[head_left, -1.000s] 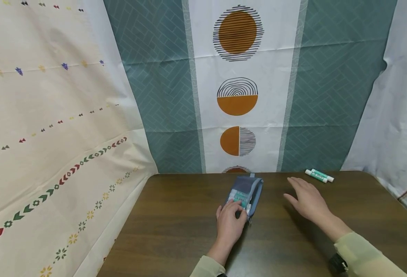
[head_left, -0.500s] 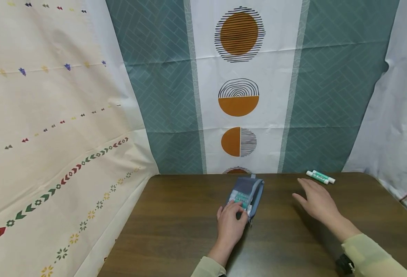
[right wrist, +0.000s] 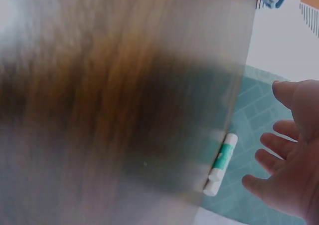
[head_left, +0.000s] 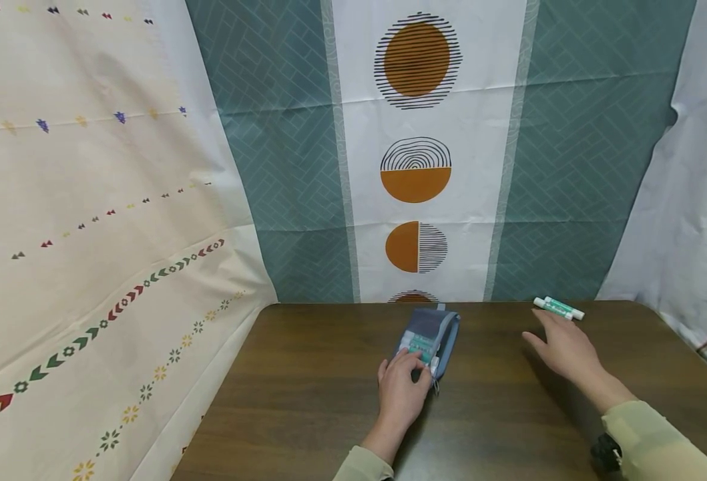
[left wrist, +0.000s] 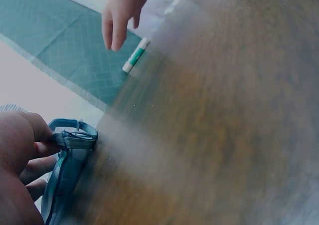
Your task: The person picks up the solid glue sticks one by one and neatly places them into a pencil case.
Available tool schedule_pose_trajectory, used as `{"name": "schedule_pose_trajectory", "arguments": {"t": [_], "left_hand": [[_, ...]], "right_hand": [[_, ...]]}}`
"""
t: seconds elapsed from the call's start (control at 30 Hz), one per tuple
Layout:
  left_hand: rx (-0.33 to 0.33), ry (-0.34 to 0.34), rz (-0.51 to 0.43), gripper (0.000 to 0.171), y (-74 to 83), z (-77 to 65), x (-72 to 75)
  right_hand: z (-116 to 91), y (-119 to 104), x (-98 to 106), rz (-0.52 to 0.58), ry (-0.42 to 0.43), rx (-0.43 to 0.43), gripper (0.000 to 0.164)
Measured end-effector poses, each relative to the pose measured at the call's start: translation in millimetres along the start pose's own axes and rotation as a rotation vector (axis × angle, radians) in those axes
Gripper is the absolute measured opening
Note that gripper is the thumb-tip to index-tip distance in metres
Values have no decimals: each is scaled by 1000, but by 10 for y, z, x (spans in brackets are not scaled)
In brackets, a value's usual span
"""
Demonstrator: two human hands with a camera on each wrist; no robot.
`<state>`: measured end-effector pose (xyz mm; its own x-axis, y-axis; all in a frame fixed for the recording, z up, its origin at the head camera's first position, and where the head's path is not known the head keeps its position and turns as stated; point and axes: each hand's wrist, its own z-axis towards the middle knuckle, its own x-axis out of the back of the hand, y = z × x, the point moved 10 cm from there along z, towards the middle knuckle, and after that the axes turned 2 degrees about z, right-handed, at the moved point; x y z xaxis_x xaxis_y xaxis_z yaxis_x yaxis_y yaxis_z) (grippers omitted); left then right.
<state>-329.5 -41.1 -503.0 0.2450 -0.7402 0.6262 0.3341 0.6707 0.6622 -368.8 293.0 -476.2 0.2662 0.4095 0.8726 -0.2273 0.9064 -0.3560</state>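
Note:
A blue-grey zip pouch [head_left: 428, 337] with a see-through panel lies on the table, its zipper side parted. White and green things show through the panel. My left hand [head_left: 400, 391] pinches the pouch's near edge by the zipper; the left wrist view shows thumb and finger on that edge [left wrist: 67, 141]. Two white tubes with green labels, like glue sticks [head_left: 560, 308], lie side by side near the table's back edge. My right hand [head_left: 569, 347] hovers just in front of them, fingers spread and holding nothing. In the right wrist view the tubes [right wrist: 223, 157] are apart from the fingers [right wrist: 271, 160].
The brown wooden table [head_left: 305, 401] ends at a hanging teal and white cloth [head_left: 293, 200] with orange circles. A cream patterned cloth [head_left: 119, 267] hangs at the left, and a white cloth [head_left: 683, 220] at the right.
My right hand has moved to the right and closer to the two tubes, fingers still spread. The left hand keeps its pinch on the pouch, which stays in place.

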Motion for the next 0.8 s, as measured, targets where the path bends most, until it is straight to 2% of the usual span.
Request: {"name": "schedule_pose_trajectory", "arguments": {"t": [0.5,0.8], "left_hand": [[2,-10,3,12,-5,-2,-12],[1,-10,-3,12,-4,-4,-9]], "right_hand": [[21,423,80,-27,-24,-95,65],[14,545,159,-106,2,-76,61]]}}
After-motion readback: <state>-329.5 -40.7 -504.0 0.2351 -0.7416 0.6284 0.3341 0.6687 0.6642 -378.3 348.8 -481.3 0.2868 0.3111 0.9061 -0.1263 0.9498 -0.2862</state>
